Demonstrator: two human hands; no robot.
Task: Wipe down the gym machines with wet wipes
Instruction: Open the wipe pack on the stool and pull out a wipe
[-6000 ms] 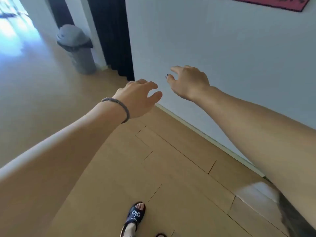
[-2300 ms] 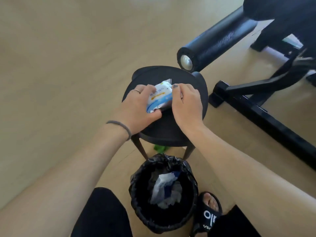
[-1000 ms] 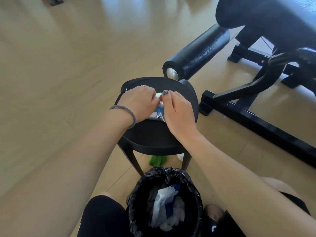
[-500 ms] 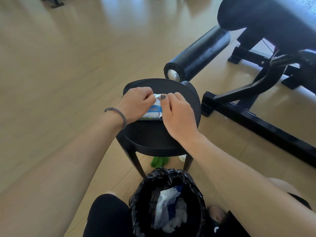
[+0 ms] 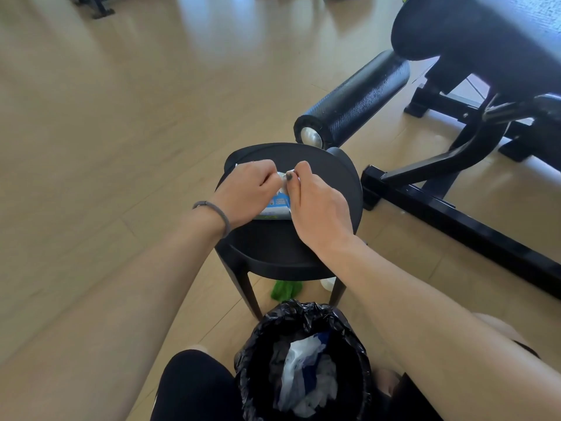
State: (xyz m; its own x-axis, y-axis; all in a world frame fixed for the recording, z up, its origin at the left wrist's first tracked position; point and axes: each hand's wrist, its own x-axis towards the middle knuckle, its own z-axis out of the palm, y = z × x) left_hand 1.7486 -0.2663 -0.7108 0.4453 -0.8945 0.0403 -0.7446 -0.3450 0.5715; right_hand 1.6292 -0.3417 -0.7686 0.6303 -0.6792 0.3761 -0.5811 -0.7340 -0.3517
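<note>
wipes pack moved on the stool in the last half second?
No. The wipes pack lies at the same spot on the black stool, mid-seat, pinned by the left hand, with the right hand picking at its top.

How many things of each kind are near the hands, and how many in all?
Wet wipes pack: 1
Black stool: 1
Lined trash bin: 1
Green cloth: 1
Gym machine: 1
Total: 5

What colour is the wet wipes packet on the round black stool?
The soft plastic wet wipes packet is white and light blue, with a green bottom edge; head view.
</note>
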